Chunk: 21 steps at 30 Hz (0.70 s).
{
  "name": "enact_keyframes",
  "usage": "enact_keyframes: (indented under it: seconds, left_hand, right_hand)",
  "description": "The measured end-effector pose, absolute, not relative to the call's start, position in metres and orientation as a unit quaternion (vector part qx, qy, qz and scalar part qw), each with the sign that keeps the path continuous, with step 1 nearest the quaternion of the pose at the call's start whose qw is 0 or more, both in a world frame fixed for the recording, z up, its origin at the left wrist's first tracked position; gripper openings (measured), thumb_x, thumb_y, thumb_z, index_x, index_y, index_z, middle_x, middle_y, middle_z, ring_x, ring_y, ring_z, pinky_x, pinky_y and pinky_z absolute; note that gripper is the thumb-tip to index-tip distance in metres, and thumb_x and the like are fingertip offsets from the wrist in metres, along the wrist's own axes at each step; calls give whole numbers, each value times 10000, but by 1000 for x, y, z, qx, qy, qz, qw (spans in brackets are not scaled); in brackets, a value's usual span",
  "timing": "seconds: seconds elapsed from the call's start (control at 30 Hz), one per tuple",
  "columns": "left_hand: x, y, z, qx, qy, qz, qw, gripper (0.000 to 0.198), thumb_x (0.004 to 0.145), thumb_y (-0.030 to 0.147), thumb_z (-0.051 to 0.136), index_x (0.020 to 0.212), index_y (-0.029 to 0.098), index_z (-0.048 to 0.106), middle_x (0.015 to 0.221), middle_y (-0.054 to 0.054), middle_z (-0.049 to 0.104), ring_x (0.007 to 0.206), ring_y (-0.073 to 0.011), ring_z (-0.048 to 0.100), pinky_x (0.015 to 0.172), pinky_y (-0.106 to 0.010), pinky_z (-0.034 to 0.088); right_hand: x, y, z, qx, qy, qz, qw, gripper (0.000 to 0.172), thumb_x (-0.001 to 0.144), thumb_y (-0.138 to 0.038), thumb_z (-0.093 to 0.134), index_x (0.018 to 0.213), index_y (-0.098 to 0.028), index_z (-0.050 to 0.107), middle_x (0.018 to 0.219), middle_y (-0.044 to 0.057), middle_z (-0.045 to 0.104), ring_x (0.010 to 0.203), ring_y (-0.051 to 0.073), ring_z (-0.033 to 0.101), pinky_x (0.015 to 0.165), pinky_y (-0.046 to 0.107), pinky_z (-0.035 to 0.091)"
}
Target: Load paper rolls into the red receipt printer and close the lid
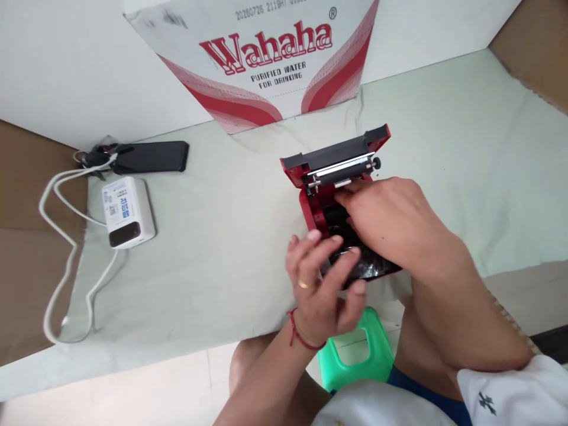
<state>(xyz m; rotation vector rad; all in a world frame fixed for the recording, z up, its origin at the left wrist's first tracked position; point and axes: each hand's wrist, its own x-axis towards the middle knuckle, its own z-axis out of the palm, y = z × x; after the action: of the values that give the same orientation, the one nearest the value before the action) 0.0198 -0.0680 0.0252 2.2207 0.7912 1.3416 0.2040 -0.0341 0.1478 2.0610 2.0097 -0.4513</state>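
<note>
A small red-and-black printer (pixel 310 220) sits near the table's front edge. Its lid (pixel 336 154) is tipped up at the back, showing a black roller (pixel 346 172) and a metal strip. Glossy black material (pixel 370 267) covers the front part of the inside. My right hand (pixel 390 216) reaches into the printer below the lid; most of its fingertips are hidden there. At the front left side, my left hand (pixel 323 284) has its fingers bent and apart, close over the printer's edge. I cannot tell whether they touch it.
On the left lie a white device (pixel 128 210) with a white cable (pixel 48 219) and a black power bank or phone-like slab (pixel 153 157). A Wahaha carton (pixel 284 65) stands at the back. Cardboard walls (pixel 35 248) flank the cloth-covered table. A green stool (pixel 357 355) is below the edge.
</note>
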Motion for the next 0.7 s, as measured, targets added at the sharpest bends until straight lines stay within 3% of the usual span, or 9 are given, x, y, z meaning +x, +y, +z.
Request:
enact_keyframes:
  seconds: [0.1, 0.13, 0.27, 0.37, 0.47, 0.53, 0.6, 0.7]
  left_hand:
    - [16, -50, 22, 693, 380, 525, 317, 292, 1164, 378, 646, 1388, 365, 833, 1439, -75, 739, 1663, -347, 492, 1486, -614, 266]
    - [17, -43, 20, 638, 408, 546, 358, 260, 1179, 397, 636, 1306, 355, 858, 1402, -65, 746, 1645, -330, 515, 1469, -590, 310]
    - [21, -16, 11, 404, 467, 568, 544, 251, 1105, 476, 728, 1037, 268, 852, 1202, -52, 765, 1299, -245, 713, 1176, -416, 593]
    - [24, -3, 9, 274, 477, 544, 633, 215, 936, 420, 858, 905, 215, 800, 1035, -44, 774, 1060, -197, 753, 1010, -319, 644]
    - [25, 5, 13, 256, 493, 516, 652, 176, 781, 316, 892, 813, 199, 764, 902, -14, 755, 868, -151, 725, 837, -258, 636]
    - [25, 8, 17, 282, 505, 495, 649, 156, 678, 236, 864, 772, 199, 745, 803, 10, 728, 752, -127, 685, 728, -230, 598]
    - [26, 9, 22, 301, 512, 484, 643, 170, 588, 157, 800, 713, 202, 694, 711, 30, 696, 671, -110, 649, 651, -206, 552]
    - [30, 7, 27, 315, 519, 480, 633, 183, 552, 132, 747, 658, 208, 619, 611, 51, 646, 560, -92, 576, 549, -190, 482]
  right_hand:
    - [201, -33, 147, 708, 678, -164, 109, 427, 1029, 8, 455, 1120, -130, 850, 1210, 234, 883, 994, 348, 848, 648, 395, 376]
    - [201, -32, 145, 711, 676, -162, 104, 422, 1030, 6, 467, 1134, -136, 851, 1252, 226, 879, 1007, 339, 846, 651, 393, 381]
    - [203, -31, 140, 725, 661, -168, 91, 439, 1033, -13, 523, 1304, -160, 836, 1350, 198, 865, 1031, 337, 841, 664, 389, 394]
    - [209, -33, 136, 729, 654, -183, 84, 418, 1049, -58, 591, 1380, -181, 814, 1366, 182, 861, 1044, 335, 834, 703, 380, 434]
    - [222, -40, 138, 709, 672, -212, -2, 368, 1056, -132, 681, 1397, -212, 796, 1412, 142, 843, 1073, 315, 820, 779, 373, 485]
    - [237, -49, 146, 671, 689, -252, -105, 311, 1029, -170, 746, 1331, -219, 804, 1297, 93, 854, 1039, 274, 797, 813, 358, 504]
    - [256, -62, 158, 626, 684, -308, -213, 238, 1004, -234, 787, 1240, -234, 817, 1001, 12, 817, 836, 206, 729, 746, 334, 486]
    - [292, -80, 171, 657, 608, -350, -277, 237, 1025, -327, 739, 1241, -269, 821, 623, -91, 548, 545, 161, 480, 592, 333, 380]
